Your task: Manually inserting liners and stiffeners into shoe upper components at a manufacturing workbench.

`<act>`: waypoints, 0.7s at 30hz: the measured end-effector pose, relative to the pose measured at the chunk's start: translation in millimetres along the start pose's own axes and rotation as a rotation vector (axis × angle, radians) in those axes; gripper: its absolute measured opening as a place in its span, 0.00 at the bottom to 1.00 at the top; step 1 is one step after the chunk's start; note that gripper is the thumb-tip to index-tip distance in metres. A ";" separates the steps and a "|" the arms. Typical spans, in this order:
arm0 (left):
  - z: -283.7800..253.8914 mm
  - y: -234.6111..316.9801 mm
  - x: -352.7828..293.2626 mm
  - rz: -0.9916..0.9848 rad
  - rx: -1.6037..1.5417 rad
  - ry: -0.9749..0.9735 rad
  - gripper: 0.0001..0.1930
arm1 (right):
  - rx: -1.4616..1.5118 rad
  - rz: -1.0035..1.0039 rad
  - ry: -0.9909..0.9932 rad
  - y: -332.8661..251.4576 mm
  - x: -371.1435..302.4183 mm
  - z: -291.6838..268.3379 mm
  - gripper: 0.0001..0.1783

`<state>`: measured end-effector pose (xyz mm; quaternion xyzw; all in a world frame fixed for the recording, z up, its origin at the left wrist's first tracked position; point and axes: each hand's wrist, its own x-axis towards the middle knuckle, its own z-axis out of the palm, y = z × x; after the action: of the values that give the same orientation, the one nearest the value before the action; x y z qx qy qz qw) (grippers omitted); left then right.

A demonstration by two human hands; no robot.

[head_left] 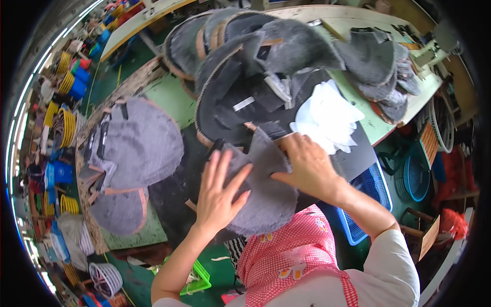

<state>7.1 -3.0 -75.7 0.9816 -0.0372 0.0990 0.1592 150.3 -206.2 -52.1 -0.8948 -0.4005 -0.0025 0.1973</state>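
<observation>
A grey plush piece (pixel 271 176) with a notched upper edge and a fuzzy lower edge lies in front of me on a dark work surface. My left hand (pixel 217 192) rests on its left part, fingers spread and open. On its right side lies my right hand (pixel 309 166), thumb stretched across the piece and apart from the other fingers, which bend at the upper right edge; their tips are partly hidden. Just beyond, a large curved dark piece (pixel 225 110) with a trimmed rim carries white strips. White thin sheets (pixel 330 117) are heaped beyond my right hand.
Grey plush pieces with pinkish edging (pixel 146 146) lie at the left of the table. More curved plush pieces (pixel 296 46) are piled at the back, and another stack (pixel 373 61) stands far right. A blue basket (pixel 365 192) sits below the table's right edge, a green crate (pixel 199 279) below left.
</observation>
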 end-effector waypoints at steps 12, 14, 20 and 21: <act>-166.2 -63.6 1.3 -0.421 -0.368 0.743 0.32 | 0.608 0.214 0.073 71.1 -3.7 -42.2 0.20; -200.5 -107.9 1.0 -0.342 0.043 0.692 0.32 | 0.150 0.233 0.192 99.8 -9.7 -48.4 0.30; -68.4 -10.6 153.6 0.122 -0.023 0.361 0.38 | -0.254 0.373 0.019 106.5 -5.6 -46.1 0.45; -56.2 -2.2 167.4 0.190 0.107 0.346 0.35 | -0.246 0.366 -0.062 98.9 -0.4 -48.7 0.46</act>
<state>160.8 10.0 10.4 0.9491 -0.0966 0.2824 0.1009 228.5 -283.2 -41.9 -0.9695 -0.2342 0.0120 0.0714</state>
